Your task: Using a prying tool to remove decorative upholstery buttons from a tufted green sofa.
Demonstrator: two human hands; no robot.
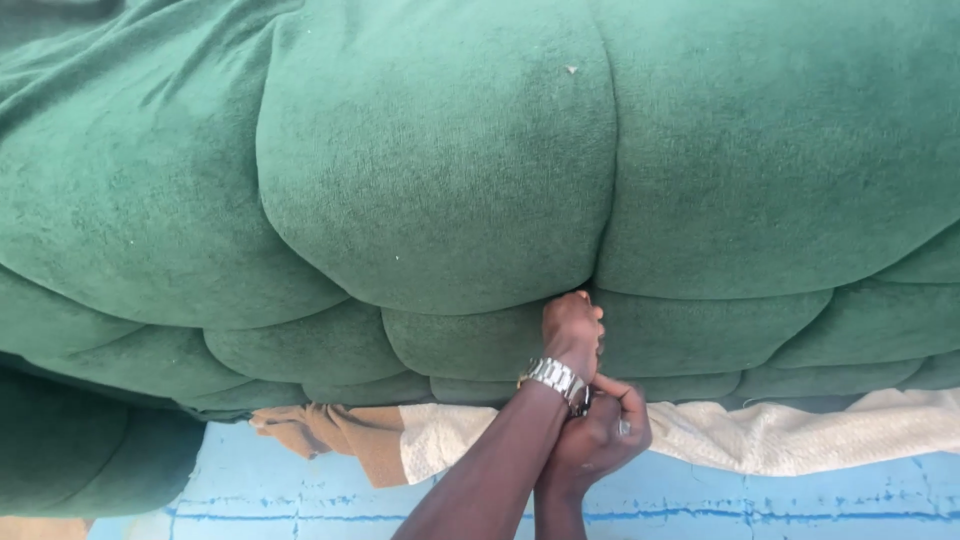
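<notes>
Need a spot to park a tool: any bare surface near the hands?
Bare blue floor lies left of the forearms, below the tan cloth, and again right of them under the white cloth. It is crowded where the left hand and right hand press at the green cushion seam.

1. Both arms come in from the near edge, right of the middle, and cross each other at the wrists.
2. One hand (573, 333) reaches farther, its fingers curled into a loose fist; this wrist carries a silver watch (556, 379).
3. The other hand (598, 432) sits nearer, just beside that wrist, fingers bent, with a ring (624, 428) on one finger.
4. Which hand is left or right I cannot tell.
</notes>
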